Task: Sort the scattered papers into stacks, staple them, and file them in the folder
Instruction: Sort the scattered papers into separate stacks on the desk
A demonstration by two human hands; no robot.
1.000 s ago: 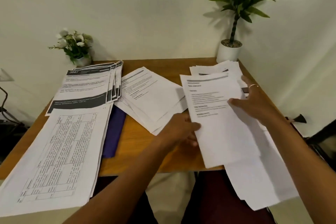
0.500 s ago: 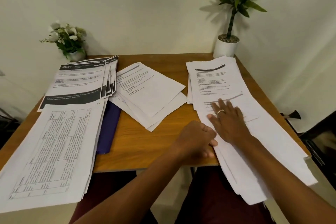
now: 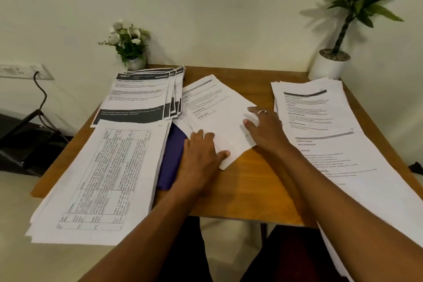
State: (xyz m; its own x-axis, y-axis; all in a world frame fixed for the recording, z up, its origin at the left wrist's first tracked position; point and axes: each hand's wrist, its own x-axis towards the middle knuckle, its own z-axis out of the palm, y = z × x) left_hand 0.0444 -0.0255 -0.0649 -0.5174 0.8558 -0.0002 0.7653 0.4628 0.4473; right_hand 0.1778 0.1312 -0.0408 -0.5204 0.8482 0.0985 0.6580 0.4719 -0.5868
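Both hands lie on the loose middle pile of white text sheets point(image 3: 212, 107). My left hand point(image 3: 201, 155) rests flat on its near left corner, thumb on the paper's edge. At the pile's right edge my right hand point(image 3: 265, 128), with a ring, touches it with spread fingers. A stack with dark header and footer bands point(image 3: 137, 98) lies at the back left. In front of that stack a pile of table-printed sheets point(image 3: 103, 176) overhangs the near edge. Between it and the middle pile shows the purple folder point(image 3: 171, 160), partly covered. A long spread of text sheets point(image 3: 320, 135) covers the right side.
The wooden table point(image 3: 247, 185) stands against a pale wall. A small pot of white flowers point(image 3: 131, 49) sits at the back left, a tall green plant in a white pot point(image 3: 332, 64) at the back right. A wall socket with a black cable point(image 3: 34, 75) is far left.
Both hands left the right-hand spread of papers and moved left onto the middle pile. The view swung left as well.
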